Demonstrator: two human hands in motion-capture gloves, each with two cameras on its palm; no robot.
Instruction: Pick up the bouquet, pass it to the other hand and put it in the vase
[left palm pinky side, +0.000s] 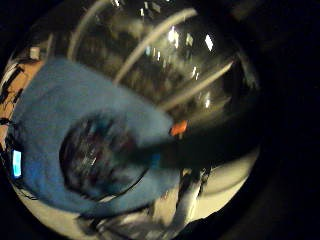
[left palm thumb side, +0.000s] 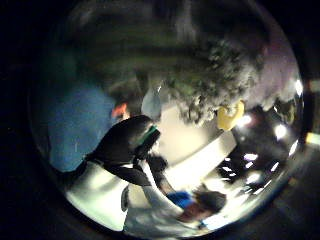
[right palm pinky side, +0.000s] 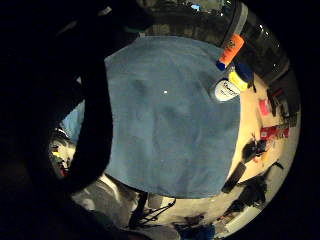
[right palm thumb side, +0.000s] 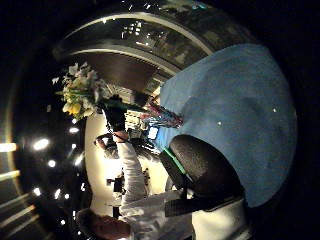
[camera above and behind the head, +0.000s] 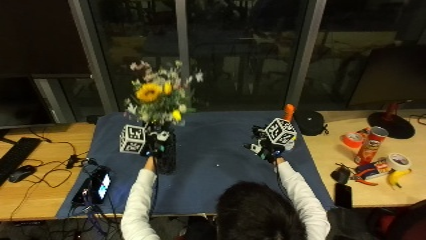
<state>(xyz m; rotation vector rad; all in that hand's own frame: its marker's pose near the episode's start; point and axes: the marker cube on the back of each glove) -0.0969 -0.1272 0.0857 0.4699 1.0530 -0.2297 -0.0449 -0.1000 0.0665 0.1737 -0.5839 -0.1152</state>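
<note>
The bouquet, with a yellow sunflower among white and pink flowers, stands upright over a dark vase on the blue cloth. My left hand grips its stems just above the vase's mouth; I cannot tell whether the stem ends are inside. The left little finger side palm view looks down on the vase. In the right thumb side palm view the bouquet shows with the left hand round its stems. My right hand hovers over the cloth to the right, fingers relaxed, holding nothing.
An orange-capped bottle and a black round thing stand at the cloth's far right corner. A crisps can, tape rolls and a banana lie right. A phone, cables and a keyboard lie left.
</note>
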